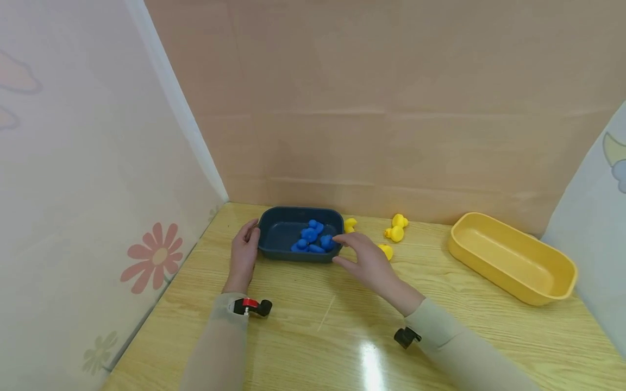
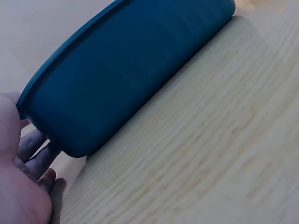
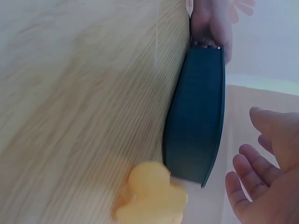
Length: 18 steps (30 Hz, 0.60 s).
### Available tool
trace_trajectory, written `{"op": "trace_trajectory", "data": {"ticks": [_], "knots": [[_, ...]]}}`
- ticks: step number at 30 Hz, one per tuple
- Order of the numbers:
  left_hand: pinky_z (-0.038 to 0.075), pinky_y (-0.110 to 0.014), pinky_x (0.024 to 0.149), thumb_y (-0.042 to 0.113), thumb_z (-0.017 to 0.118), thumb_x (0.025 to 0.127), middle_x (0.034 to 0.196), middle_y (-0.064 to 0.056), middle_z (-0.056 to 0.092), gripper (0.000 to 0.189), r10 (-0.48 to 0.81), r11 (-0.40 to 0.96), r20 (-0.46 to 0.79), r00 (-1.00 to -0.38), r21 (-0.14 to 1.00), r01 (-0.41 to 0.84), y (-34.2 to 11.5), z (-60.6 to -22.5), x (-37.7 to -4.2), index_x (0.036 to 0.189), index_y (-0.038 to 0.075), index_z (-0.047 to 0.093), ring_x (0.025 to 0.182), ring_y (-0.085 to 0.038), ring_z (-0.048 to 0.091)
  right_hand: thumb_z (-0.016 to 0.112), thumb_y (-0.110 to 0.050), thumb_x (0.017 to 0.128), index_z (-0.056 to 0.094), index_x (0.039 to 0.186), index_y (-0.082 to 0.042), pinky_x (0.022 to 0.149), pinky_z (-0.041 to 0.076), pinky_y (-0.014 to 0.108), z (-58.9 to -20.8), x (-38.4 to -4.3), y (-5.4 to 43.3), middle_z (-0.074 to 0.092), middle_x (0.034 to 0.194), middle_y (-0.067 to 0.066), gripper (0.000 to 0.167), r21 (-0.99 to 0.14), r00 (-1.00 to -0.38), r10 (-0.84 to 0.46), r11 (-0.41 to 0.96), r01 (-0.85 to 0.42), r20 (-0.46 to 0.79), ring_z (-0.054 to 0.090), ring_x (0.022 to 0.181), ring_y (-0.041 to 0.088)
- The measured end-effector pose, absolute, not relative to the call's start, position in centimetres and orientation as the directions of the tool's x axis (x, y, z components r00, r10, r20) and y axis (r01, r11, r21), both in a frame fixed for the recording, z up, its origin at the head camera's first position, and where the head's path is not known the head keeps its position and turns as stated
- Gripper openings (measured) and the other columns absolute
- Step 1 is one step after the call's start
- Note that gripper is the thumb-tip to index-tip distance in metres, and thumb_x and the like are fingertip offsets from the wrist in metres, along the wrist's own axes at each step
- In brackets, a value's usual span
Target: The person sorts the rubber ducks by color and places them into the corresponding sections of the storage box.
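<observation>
A dark blue plastic bin point(image 1: 300, 256) sits on the table near the back wall, with several small blue toys point(image 1: 309, 234) gathered in its right half. At its left end my left hand point(image 1: 243, 255) grips the rim; in the left wrist view its fingers point(image 2: 39, 158) reach round the outside of the end wall. Over the bin's right end hovers my right hand point(image 1: 367, 262), thumb and fingers spread and nothing between them. A yellow duck-like toy point(image 1: 386, 251) lies just behind this hand, partly hidden by it, and shows blurred in the right wrist view.
Further yellow toys lie on the table: one point(image 1: 350, 225) against the bin's right side, others point(image 1: 397, 228) close to the back wall. A yellow bin point(image 1: 508, 282) with nothing in it stands at the right. Papered walls enclose the table at left, back and right.
</observation>
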State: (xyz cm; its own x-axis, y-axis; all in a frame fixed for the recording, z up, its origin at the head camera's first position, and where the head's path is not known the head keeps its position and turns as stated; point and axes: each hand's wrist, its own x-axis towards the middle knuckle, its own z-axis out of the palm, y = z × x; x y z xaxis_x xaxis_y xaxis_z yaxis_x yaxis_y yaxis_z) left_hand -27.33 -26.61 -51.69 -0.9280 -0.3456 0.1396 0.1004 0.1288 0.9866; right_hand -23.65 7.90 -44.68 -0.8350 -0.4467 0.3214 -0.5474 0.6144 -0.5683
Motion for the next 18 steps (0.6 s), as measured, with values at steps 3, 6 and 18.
{"op": "trace_trajectory", "data": {"ticks": [3,6,18], "knots": [[0.047,-0.040,0.114,0.021,0.057,0.117,0.154,-0.015,0.062,0.042,-0.377,0.127,0.148,-0.914,0.986,0.108,-26.8,-51.7,-27.2,0.156,0.006,0.062,0.140,-0.028,0.058,0.084,-0.024,0.101,0.070,0.146,-0.009,0.103,0.057,0.056,-44.9,-23.2,9.2,0.070,0.139,0.008,0.050,-0.582,-0.845,-0.430,0.615,-0.532,0.318,0.066,0.123,0.031],[0.047,-0.035,0.110,0.020,0.057,0.117,0.153,-0.016,0.063,0.041,-0.410,0.117,0.149,-0.900,0.987,0.110,-27.1,-51.8,-27.2,0.155,0.006,0.062,0.139,-0.028,0.058,0.084,-0.026,0.102,0.069,0.147,-0.010,0.103,0.057,0.058,-45.1,-22.9,10.5,0.070,0.140,0.006,0.050,-0.585,-0.859,-0.407,0.630,-0.511,0.312,0.066,0.123,0.031],[0.048,-0.021,0.095,0.023,0.059,0.116,0.152,-0.017,0.064,0.043,-0.436,0.107,0.137,-0.889,0.989,0.100,-27.7,-51.9,-27.3,0.156,0.008,0.062,0.136,-0.026,0.060,0.083,-0.018,0.101,0.068,0.145,-0.007,0.099,0.056,0.062,-45.4,-21.9,15.9,0.071,0.138,0.013,0.047,-0.606,-0.888,-0.335,0.649,-0.459,0.314,0.067,0.119,0.038]]}}
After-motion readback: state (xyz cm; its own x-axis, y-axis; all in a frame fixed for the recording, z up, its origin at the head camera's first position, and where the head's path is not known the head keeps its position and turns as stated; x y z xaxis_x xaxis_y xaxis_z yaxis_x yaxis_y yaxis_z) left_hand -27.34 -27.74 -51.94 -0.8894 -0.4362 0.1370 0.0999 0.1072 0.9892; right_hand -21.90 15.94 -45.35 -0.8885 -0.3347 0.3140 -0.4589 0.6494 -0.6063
